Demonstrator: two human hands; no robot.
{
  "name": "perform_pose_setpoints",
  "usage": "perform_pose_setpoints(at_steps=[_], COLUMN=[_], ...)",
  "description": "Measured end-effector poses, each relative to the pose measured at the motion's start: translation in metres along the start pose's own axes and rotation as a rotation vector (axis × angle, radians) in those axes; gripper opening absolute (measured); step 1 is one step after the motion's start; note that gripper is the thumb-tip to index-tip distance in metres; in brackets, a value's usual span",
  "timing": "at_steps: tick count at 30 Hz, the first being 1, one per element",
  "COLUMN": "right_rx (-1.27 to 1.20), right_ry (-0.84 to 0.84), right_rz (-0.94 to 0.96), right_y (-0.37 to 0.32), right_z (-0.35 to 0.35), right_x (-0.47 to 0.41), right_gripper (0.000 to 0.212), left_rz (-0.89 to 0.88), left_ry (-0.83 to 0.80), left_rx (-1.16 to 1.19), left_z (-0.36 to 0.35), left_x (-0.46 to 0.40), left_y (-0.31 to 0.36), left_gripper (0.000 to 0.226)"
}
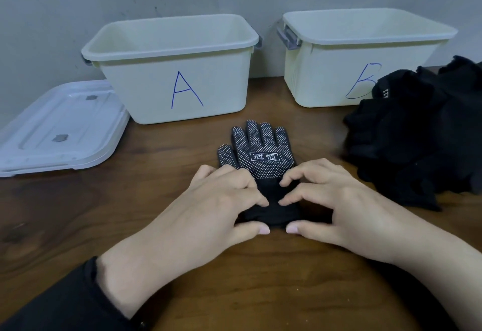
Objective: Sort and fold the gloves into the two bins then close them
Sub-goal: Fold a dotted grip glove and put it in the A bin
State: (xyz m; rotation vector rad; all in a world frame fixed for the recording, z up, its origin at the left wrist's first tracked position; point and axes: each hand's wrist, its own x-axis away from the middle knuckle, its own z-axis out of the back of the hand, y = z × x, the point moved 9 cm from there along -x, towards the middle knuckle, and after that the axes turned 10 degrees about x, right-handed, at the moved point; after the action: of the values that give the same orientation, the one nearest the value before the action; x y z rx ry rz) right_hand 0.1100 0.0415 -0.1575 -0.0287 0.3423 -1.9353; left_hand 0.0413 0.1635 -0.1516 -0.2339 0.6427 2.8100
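Observation:
A black glove with white grip dots (260,153) lies flat on the wooden table, fingers pointing toward the bins. My left hand (219,200) and my right hand (331,200) both pinch its plain black cuff, fingers on top and thumbs at the near edge. Bin A (172,69) stands open at the back centre. Bin B (360,54) stands open at the back right. A pile of black gloves (422,132) lies at the right, partly covering the front of bin B.
Translucent white lids (60,127), stacked, lie at the left beside bin A. A grey wall runs right behind the bins. Bare wooden tabletop (78,213) lies in front and to the left of my hands.

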Motion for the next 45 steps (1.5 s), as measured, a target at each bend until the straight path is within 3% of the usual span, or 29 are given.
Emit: perform_pose_setpoints(at_steps=[5,10,15,19,23,28,34,38,42,45], right_rx=[0.104,0.055,-0.031,-0.026,-0.118,-0.344,-0.228,-0.012,0.142,0.211], right_ry=[0.111,0.152,0.088,0.058,0.184,0.248,0.325,0.390,0.377,0.310], right_rz=[0.018,-0.014,-0.055,-0.081,-0.153,-0.260,-0.319,-0.221,-0.122,-0.051], right_y=[-0.016,-0.016,-0.010,-0.005,0.001,0.017,0.026,0.012,0.000,-0.006], right_z=[0.000,-0.001,-0.001,0.000,0.010,0.008,0.007,0.019,0.021,0.012], right_x=[-0.006,-0.005,-0.003,-0.006,-0.015,-0.023,-0.024,-0.028,-0.032,-0.034], right_gripper=[0.024,0.021,0.019,0.047,0.028,0.022,0.039,0.033,0.014,0.024], left_rz=[-0.022,0.022,0.059,0.117,0.205,0.359,0.394,0.364,0.177,0.060], left_ry=[0.068,0.018,0.055,0.130,0.241,0.318,0.311,0.324,0.294,0.191], left_rx=[0.015,-0.038,-0.028,0.016,0.129,0.293,0.299,0.150,-0.080,-0.176], left_z=[0.006,0.005,0.012,0.016,0.023,0.025,0.024,0.029,0.027,0.012], left_x=[0.000,0.001,-0.001,-0.001,0.000,0.001,0.000,0.000,-0.011,-0.014], left_y=[0.003,0.003,0.001,-0.002,-0.009,-0.030,-0.038,-0.041,-0.025,-0.016], left_gripper=[0.037,0.056,0.024,0.016,0.014,0.040,0.053,0.057,0.040,0.040])
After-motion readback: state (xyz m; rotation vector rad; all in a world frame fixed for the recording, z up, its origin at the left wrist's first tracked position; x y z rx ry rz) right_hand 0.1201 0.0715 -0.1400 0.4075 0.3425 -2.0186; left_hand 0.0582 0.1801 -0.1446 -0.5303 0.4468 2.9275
